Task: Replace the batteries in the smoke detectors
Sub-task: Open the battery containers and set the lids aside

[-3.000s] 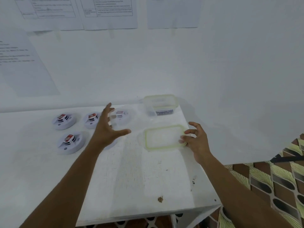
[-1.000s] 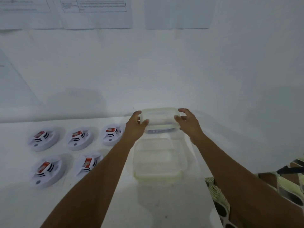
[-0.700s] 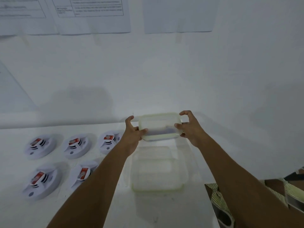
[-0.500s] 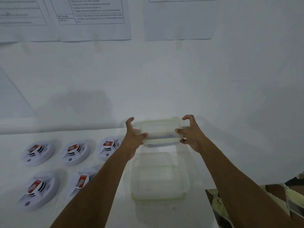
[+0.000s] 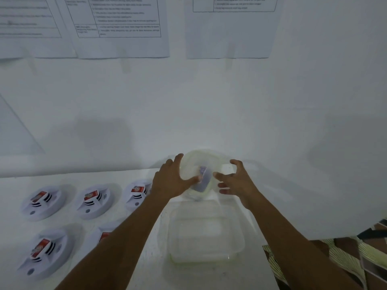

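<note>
Left hand (image 5: 170, 182) grip clasps tilted, blurred container (image 5: 198, 161); right hand (image 5: 237, 182) grip released beside it, lid (image 5: 206, 235) below.

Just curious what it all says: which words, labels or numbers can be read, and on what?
No text is readable.
Sheets on the wall: printed tables, too blurred.
Red labels in the smoke detectors: too small.
Dark item in the tilted container: blurred.

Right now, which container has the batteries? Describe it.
Go to the right end of the white table, by the wall. The clear plastic container there is tilted up, gripped by the left hand, right hand beside it. Dark batteries show inside, unlike the flat clear lid lying nearer.
</note>
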Motion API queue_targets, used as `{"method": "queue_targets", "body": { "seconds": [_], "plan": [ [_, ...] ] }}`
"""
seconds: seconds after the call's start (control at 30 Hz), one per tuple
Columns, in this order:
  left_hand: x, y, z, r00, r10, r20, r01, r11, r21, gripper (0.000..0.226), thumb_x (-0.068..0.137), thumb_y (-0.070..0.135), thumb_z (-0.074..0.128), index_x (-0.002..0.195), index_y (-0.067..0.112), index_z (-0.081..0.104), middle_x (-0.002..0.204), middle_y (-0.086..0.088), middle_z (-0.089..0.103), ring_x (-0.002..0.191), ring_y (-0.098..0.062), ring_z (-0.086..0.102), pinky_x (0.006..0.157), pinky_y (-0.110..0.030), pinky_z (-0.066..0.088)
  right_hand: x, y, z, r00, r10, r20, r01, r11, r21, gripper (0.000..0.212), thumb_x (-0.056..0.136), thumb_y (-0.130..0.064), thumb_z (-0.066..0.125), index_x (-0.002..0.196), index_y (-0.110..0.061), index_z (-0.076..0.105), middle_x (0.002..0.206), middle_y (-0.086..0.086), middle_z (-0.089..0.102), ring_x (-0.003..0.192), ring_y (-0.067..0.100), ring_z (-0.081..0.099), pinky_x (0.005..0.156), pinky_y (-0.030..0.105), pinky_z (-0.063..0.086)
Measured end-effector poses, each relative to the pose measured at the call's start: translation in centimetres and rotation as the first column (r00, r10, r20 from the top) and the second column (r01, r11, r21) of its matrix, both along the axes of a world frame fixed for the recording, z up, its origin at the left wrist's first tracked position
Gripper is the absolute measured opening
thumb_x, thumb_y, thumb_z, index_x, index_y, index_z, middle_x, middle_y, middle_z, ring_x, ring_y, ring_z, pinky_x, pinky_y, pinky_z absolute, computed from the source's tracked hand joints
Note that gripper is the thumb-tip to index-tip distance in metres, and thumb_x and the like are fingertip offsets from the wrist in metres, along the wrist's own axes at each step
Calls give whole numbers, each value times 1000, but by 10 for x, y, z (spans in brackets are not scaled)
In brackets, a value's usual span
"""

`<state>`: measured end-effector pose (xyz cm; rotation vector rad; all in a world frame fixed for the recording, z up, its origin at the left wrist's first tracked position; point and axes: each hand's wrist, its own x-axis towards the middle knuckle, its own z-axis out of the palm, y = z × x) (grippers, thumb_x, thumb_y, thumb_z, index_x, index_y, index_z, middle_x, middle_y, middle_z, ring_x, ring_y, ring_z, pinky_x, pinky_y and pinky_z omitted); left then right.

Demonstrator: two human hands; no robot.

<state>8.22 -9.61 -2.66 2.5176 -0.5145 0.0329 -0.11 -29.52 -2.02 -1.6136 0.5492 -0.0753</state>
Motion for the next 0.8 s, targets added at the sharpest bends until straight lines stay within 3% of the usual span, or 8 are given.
{"method": "queue_targets", "body": {
  "seconds": [0.13, 0.23, 0.3, 0.43, 0.57, 0.7, 0.8],
  "plan": [
    [3, -4, 0, 987, -40, -158, 9, 981, -196, 87, 84, 59, 62, 151, 21, 23, 140, -9, 47, 125, -25, 49, 102, -40, 44, 17, 15, 8, 997, 73, -16, -73, 997, -18, 79, 81, -7, 78, 141, -25, 30, 101, 17, 67, 85, 29, 70, 70, 41, 61],
    [9, -9, 4, 964, -53, -262, -27, 956, -292, 80, 90, 51, 59, 153, 20, 19, 145, -10, 45, 131, -26, 45, 105, -38, 40, 22, 12, 9, 993, 113, -47, -109, 991, 75, 78, 84, 2, 70, 139, -26, 22, 96, 18, 66, 79, 28, 67, 71, 41, 60],
    [12, -14, 3, 963, -69, -261, -13, 954, -301, 76, 93, 47, 57, 153, 20, 20, 147, -11, 43, 133, -27, 44, 104, -37, 37, 24, 12, 8, 994, 102, -47, -99, 994, 46, 78, 83, 1, 71, 134, -28, 20, 96, 18, 62, 80, 28, 63, 77, 46, 60],
    [16, -17, -3, 965, -126, -229, 35, 931, -363, 74, 93, 41, 59, 152, 22, 19, 149, -7, 42, 129, -26, 47, 106, -34, 37, 24, 13, 5, 998, 59, -9, -60, 977, -203, 75, 78, -10, 79, 126, -29, 24, 87, 11, 58, 73, 22, 61, 73, 41, 62],
    [19, -12, -6, 941, -223, -255, 90, 891, -445, 77, 92, 36, 62, 153, 24, 17, 151, 3, 32, 130, -16, 41, 103, -24, 33, 26, 7, 1, 992, 128, -6, -127, 973, -193, 84, 76, -20, 83, 133, -33, 23, 112, 11, 56, 95, 22, 61, 78, 34, 57],
    [20, -11, -8, 937, -237, -257, 93, 878, -469, 77, 91, 33, 65, 150, 26, 17, 136, 10, 37, 115, -11, 45, 93, -21, 37, 45, 6, 7, 983, 168, 75, -154, 974, -165, 99, 73, -24, 86, 144, -34, 18, 123, 5, 51, 113, 19, 53, 89, 30, 45],
    [21, -11, -4, 966, -159, -203, 56, 898, -437, 79, 84, 39, 72, 144, 31, 22, 106, -4, 55, 87, -20, 58, 76, -22, 53, 57, 2, 10, 973, 231, 28, -219, 949, -228, 106, 69, -26, 89, 146, -39, 16, 122, 8, 53, 114, 24, 55, 90, 33, 46]
  ]
}}
